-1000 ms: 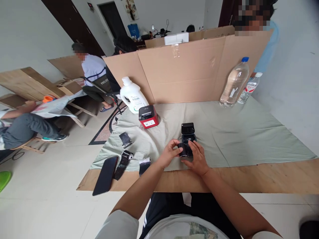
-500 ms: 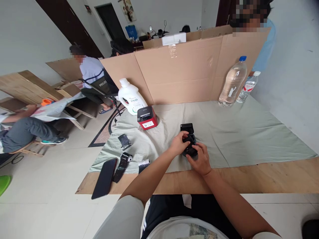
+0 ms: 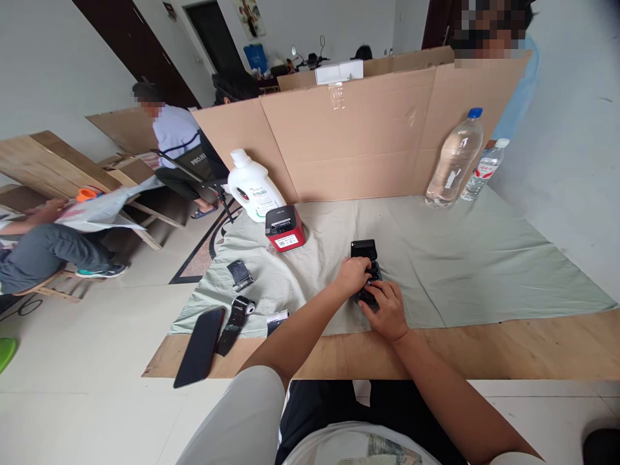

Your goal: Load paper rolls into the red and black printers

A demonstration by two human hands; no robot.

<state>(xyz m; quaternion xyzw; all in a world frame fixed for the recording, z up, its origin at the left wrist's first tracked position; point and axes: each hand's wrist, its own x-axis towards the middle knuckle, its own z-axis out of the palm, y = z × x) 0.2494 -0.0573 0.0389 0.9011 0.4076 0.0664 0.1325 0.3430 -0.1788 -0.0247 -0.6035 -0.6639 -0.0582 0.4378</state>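
A small black printer [image 3: 363, 248] lies on the grey-green cloth before me, its lid flipped up at the far end. My left hand [image 3: 353, 276] comes over its left side, fingers bent down into the opened body. The fingertips are partly hidden, and I cannot tell if a small part is between them. From the right, my right hand [image 3: 388, 311] grips the near end, thumb at the front and fingers over the top. The fingertips of both hands are close together over the opening. To the left lie a black paper roll [image 3: 237, 321], a second roll [image 3: 278, 320] and a third [image 3: 240, 276].
A phone [image 3: 199, 347] lies at the table's left front corner. Behind stand a red-and-black box-shaped printer [image 3: 285, 230] and a white jug [image 3: 255, 187]. A big bottle [image 3: 454, 161] and a small bottle [image 3: 485, 169] stand by the cardboard wall [image 3: 349, 148]. Other people sit beyond.
The fingers of both my hands have moved slightly over the black printer, the left ones bending further into it. The printer stays in place. My view has shifted a little.
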